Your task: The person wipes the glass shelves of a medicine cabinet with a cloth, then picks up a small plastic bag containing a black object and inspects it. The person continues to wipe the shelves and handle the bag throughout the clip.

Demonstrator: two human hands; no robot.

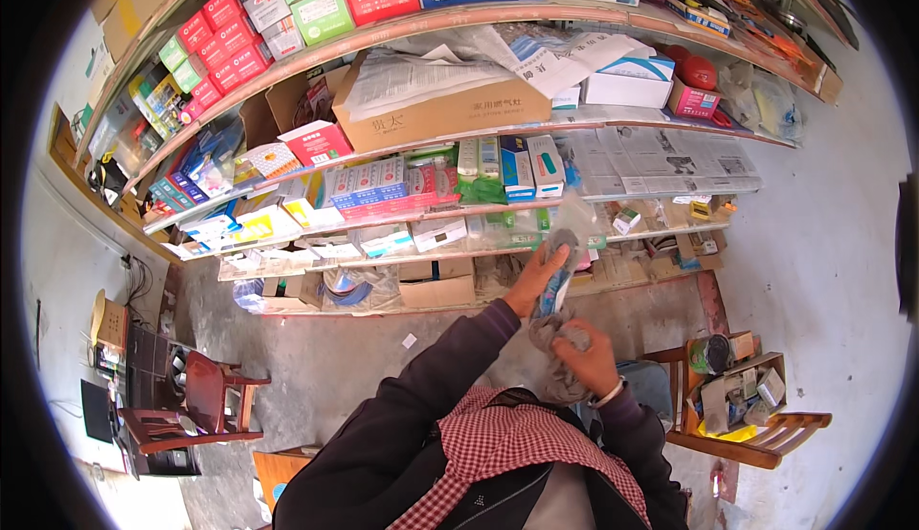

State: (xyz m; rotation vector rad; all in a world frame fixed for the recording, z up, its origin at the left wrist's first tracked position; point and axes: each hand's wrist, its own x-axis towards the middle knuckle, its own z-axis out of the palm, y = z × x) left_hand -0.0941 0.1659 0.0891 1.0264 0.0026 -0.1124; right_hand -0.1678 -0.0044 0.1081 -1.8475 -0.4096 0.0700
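My left hand grips a long clear plastic packet with blue and white contents, raised in front of the lower shelves. What is inside cannot be made out. In my right hand is a bunched grey cloth. Part of the cloth lies against the packet's lower end, and another grey patch shows near its upper part. Before me, a shelf lined with newspaper holds boxes on its left part, including a blue-and-white box and a white-and-teal box.
A large cardboard carton under loose paper occupies the shelf above. Red boxes are stacked higher up. At right, a wooden chair stands by an open carton of small boxes. Another wooden chair stands at left near a desk.
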